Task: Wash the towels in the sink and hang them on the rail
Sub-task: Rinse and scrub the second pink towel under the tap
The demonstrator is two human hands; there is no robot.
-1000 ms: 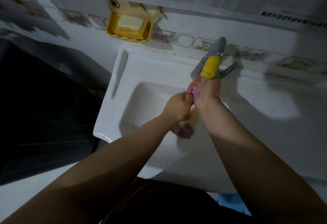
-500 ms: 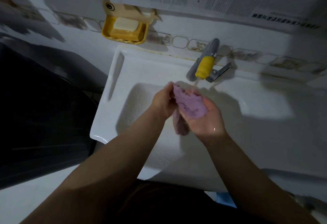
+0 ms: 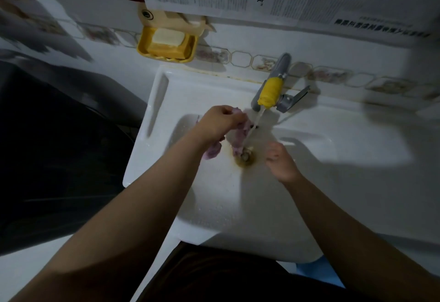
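Mid-frame, the left hand (image 3: 220, 123) grips a wet lilac cloth towel (image 3: 238, 139) over the white ceramic sink (image 3: 333, 149), beside its drain. The right hand (image 3: 279, 161), fingers loosely curled, holds nothing, right of the drain.

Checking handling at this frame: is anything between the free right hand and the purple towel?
Only the thin water stream from the tap crosses between the right hand and the purple towel, which the left hand holds.
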